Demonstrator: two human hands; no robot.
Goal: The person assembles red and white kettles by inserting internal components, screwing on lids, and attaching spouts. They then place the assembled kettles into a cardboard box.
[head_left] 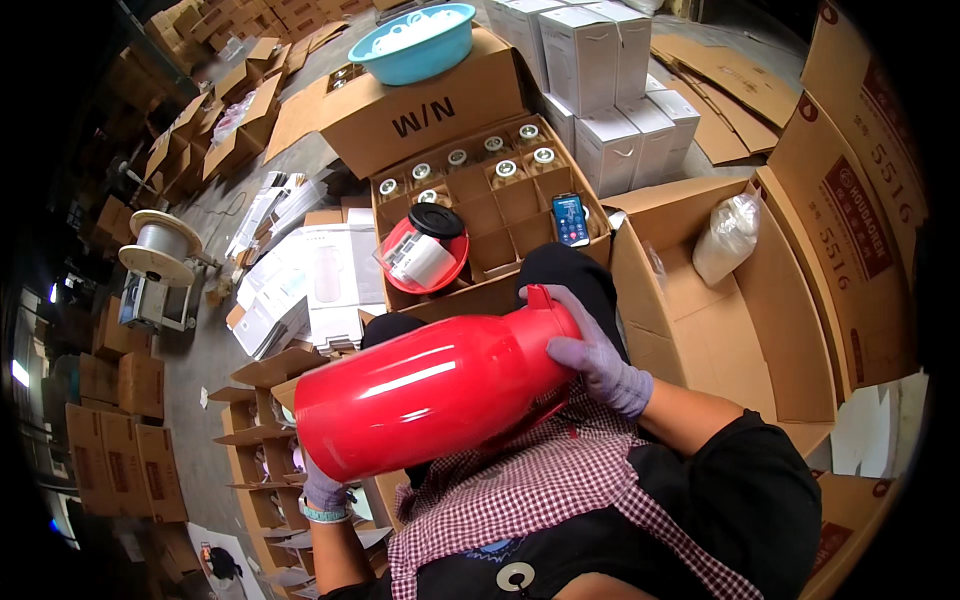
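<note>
A glossy red vacuum jug lies on its side across my lap, its base to the left and its spout end to the right. My right hand, in a light purple glove, is wrapped around the jug's top end near the spout. Under the base is my left hand, gloved as well, with its fingers mostly hidden behind the jug. Beyond the jug, a red bowl holds white paper pieces and a round black lid.
The bowl sits on a divided carton of silvery-topped glass liners, beside a phone. A blue basin stands behind. An opened carton with a plastic-wrapped bundle is at right, white boxes beyond. Flattened white cartons lie left.
</note>
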